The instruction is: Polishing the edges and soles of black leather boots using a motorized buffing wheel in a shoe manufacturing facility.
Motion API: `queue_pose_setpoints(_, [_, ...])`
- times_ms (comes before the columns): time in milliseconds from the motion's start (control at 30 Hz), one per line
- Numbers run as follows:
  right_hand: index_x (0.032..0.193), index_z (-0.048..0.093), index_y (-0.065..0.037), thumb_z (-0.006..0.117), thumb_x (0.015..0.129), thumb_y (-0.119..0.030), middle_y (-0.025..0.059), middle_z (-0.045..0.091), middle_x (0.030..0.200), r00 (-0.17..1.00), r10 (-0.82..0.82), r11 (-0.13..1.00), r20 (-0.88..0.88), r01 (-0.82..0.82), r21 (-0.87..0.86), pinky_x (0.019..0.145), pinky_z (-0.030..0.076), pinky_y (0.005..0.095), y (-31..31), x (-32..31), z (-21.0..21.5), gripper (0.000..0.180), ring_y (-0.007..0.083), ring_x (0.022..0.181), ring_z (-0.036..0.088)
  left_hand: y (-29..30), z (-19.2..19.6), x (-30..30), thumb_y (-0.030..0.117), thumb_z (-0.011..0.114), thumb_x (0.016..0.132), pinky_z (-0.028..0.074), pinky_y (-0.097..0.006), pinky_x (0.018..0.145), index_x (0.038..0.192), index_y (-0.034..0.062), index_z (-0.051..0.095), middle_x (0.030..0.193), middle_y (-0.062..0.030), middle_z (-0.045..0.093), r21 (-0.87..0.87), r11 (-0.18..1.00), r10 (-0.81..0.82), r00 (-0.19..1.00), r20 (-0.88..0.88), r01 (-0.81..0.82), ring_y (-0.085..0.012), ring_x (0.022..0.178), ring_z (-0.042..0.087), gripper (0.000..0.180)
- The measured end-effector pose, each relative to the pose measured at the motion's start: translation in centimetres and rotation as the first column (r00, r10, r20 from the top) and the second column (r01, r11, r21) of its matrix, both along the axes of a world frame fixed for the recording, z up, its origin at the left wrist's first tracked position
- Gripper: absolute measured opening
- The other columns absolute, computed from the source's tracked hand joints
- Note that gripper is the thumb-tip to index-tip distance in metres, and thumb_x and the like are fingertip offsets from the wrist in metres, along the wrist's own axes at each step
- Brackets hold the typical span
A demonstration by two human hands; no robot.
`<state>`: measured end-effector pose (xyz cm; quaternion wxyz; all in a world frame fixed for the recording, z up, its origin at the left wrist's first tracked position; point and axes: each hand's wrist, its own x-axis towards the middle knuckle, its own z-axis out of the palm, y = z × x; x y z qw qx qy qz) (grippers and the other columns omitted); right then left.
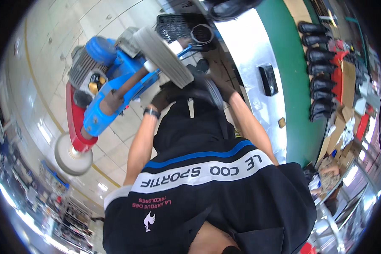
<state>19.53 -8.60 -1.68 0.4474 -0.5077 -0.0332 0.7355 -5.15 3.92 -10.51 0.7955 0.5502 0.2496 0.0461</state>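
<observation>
A black shoe (199,91), smeared by motion, is held between my two hands just below a large grey buffing wheel (165,57). The shoe's upper side lies close against the wheel's lower end; whether they touch I cannot tell. My left hand (161,100), in a dark glove with a watch at the wrist, grips the shoe's left end. Round its right end closes my right hand (222,86), also dark-gloved, beside the pale curved edge of the sole. Most of the fingers blend into the black shoe.
The blue machine (114,95) carries the wheel on a shaft, with a second white wheel (73,154) at its lower left. A black crate (173,27) stands ahead. On my right runs a bench (252,55) with a green strip, a black block (267,80) and a row of black shoes (321,86).
</observation>
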Motion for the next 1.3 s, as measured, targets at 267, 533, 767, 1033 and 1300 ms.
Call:
queue_pose_setpoints(267, [0.142,0.015,-0.008,0.076,0.060,-0.007,0.0185,0.042,0.129,0.748,0.036,0.999,0.663,-0.031,-0.019,0.099,0.035,0.0365,-13.7,1.6,22.2,0.102,0.0267,0.117,0.044,-7.1,22.0,9.5,0.013,0.059,0.084,0.041,-0.033,0.093,0.116,-0.0001,0.052,0.118,-0.0141,0.055,0.083,0.950,-0.311,0.943,0.119,0.302,-0.0235,0.109,0.053,0.035])
queue_pose_setpoints(533, [0.127,0.042,-0.005,0.083,0.055,-0.022,0.0110,0.046,0.126,0.388,-0.623,0.762,0.680,0.101,0.640,0.098,0.034,0.0351,-11.9,1.6,26.3,0.085,0.0247,0.116,0.045,-5.1,31.1,13.0,0.023,0.068,0.077,0.049,-0.038,0.075,0.096,0.0020,0.063,0.088,-0.0146,0.064,0.714,0.683,-0.593,0.686,0.421,0.152,-0.0296,0.082,0.062,0.029])
queue_pose_setpoints(767, [0.120,0.047,0.004,0.078,0.059,-0.047,0.0226,0.048,0.122,0.218,-0.755,0.636,0.618,0.019,0.771,0.099,0.034,0.0446,-10.3,5.7,27.7,0.085,0.0344,0.118,0.045,-4.4,32.6,20.1,0.023,0.068,0.077,0.048,-0.038,0.076,0.097,0.0020,0.063,0.090,-0.0148,0.063,0.812,0.558,-0.692,0.635,0.342,0.170,-0.0300,0.083,0.061,0.030])
queue_pose_setpoints(1033, [0.089,0.062,0.005,0.082,0.052,-0.028,0.0182,0.060,0.094,0.007,-0.938,0.334,0.346,-0.237,0.912,0.078,0.047,0.0456,-8.7,12.4,27.2,0.054,0.0382,0.093,0.058,-3.9,33.8,24.0,0.023,0.067,0.077,0.047,-0.039,0.078,0.099,0.0019,0.062,0.092,-0.0151,0.062,0.862,0.457,-0.726,0.653,0.216,0.222,-0.0304,0.085,0.060,0.032])
queue_pose_setpoints(1300, [0.065,0.055,-0.002,0.068,0.076,-0.020,0.0106,0.057,0.085,0.195,-0.978,-0.024,0.069,-0.438,0.899,0.077,0.044,0.0559,-8.0,19.2,25.3,0.025,0.0362,0.086,0.055,-4.5,34.0,26.7,0.024,0.067,0.077,0.046,-0.039,0.080,0.101,0.0018,0.061,0.094,-0.0154,0.061,0.857,0.422,-0.684,0.724,0.087,0.295,-0.0308,0.087,0.059,0.033])
